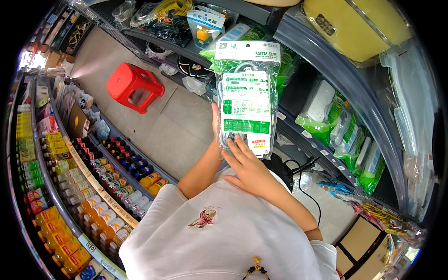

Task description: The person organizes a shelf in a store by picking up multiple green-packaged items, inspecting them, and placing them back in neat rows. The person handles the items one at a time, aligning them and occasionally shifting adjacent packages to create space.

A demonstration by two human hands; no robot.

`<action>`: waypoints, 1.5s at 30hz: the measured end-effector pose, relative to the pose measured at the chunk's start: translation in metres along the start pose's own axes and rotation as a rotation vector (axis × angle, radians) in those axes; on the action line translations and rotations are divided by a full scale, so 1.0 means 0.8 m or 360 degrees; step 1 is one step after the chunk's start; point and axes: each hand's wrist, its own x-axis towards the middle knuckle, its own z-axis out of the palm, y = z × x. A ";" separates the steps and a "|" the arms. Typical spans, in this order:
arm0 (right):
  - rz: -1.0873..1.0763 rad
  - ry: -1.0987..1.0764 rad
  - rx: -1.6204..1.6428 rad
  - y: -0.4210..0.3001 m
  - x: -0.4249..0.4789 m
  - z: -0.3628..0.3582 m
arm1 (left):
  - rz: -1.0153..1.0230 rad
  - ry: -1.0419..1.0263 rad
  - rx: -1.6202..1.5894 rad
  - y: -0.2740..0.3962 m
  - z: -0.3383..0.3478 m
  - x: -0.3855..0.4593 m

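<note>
A power strip in clear plastic packaging with a green and white printed card [246, 105] is held up in front of my chest, its grey cable coiled inside. Along the left edge of the pack lies my left hand [215, 122], mostly hidden behind it. My right hand [246, 166] rests its fingertips on the lower left part of the pack, fingers a little apart. Just beyond the pack, more green-packed power strips lie on the dark shelf; a white one [321, 101] sits in a green pack to the right.
A red plastic stool [134, 87] stands on the tiled floor. Shelves of bottled drinks [115, 182] curve along the left. The metal shelf edge [308, 138] runs close on the right, with a yellow container [353, 28] above. A black cable [313, 199] hangs beside my right arm.
</note>
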 end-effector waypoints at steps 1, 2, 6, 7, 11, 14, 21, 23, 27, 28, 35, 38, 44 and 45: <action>-0.0015 -0.0006 -0.0002 0.000 -0.001 0.001 | 0.0009 -0.0014 0.0032 0.002 -0.005 -0.002; -0.0031 -0.0012 -0.0004 0.000 -0.003 0.002 | 0.0018 -0.0028 0.0064 0.004 -0.011 -0.004; -0.0078 -0.0081 -0.0012 -0.001 -0.005 0.001 | 0.0041 -0.0051 0.0089 0.007 -0.014 -0.009; -0.0080 -0.0068 -0.0017 -0.002 -0.006 0.001 | 0.0029 -0.0062 0.0059 0.008 -0.014 -0.010; -0.0103 -0.0059 -0.0038 -0.002 -0.006 0.001 | 0.0044 -0.0061 0.0165 0.012 -0.023 -0.012; -0.0101 -0.0070 -0.0038 -0.003 -0.006 -0.001 | 0.0031 -0.0072 0.0233 0.012 -0.015 -0.017; -0.0100 -0.0089 -0.0025 -0.004 -0.009 -0.003 | 0.0028 -0.0182 0.0378 0.015 -0.012 -0.020; -0.0099 -0.0085 0.0012 -0.004 -0.009 -0.003 | 0.0039 -0.0166 0.0353 0.014 -0.008 -0.019; -0.0101 -0.0067 0.0045 -0.002 -0.011 -0.002 | 0.0095 -0.0096 0.0319 0.013 -0.012 -0.018; -0.0103 -0.0070 0.0032 -0.002 -0.011 -0.003 | 0.0102 -0.0114 0.0306 0.013 -0.015 -0.018; -0.0110 -0.0069 -0.0013 -0.003 -0.010 -0.003 | 0.0039 -0.0191 0.0203 0.018 -0.014 -0.018; -0.0113 -0.0053 0.0003 -0.002 -0.011 -0.002 | 0.0042 -0.0179 0.0059 0.015 -0.007 -0.016; -0.0110 -0.0016 0.0073 -0.006 -0.011 -0.006 | 0.0097 -0.0151 -0.0021 0.016 -0.002 -0.010; -0.0113 -0.0010 0.0088 -0.007 -0.011 -0.006 | 0.0107 -0.0151 -0.0032 0.017 0.000 -0.010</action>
